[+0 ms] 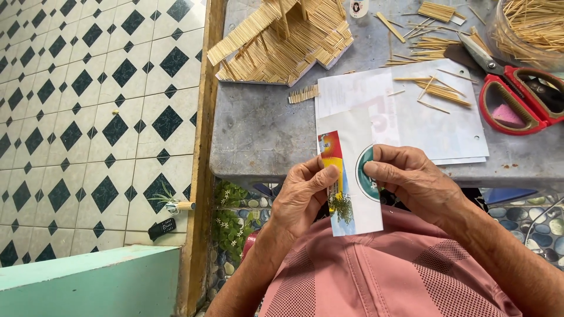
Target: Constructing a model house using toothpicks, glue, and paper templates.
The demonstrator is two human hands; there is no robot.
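Both of my hands hold a tall strip of white card (352, 176) with a red, yellow and green picture on its left side and a teal round mark on its right. My left hand (299, 196) pinches its left edge with thumb and fingers. My right hand (411, 179) grips its right edge, thumb pressed over the teal mark. The card stands upright just in front of the grey table's near edge (258, 141), above a pink cap (376, 276).
On the table lie white paper sheets (423, 111), a toothpick-built model house (282, 41), loose toothpicks (435, 88), red-handled scissors (517, 94) and a clear tub of sticks (529, 29). Tiled floor (88, 117) lies left, with a black remote (161, 228).
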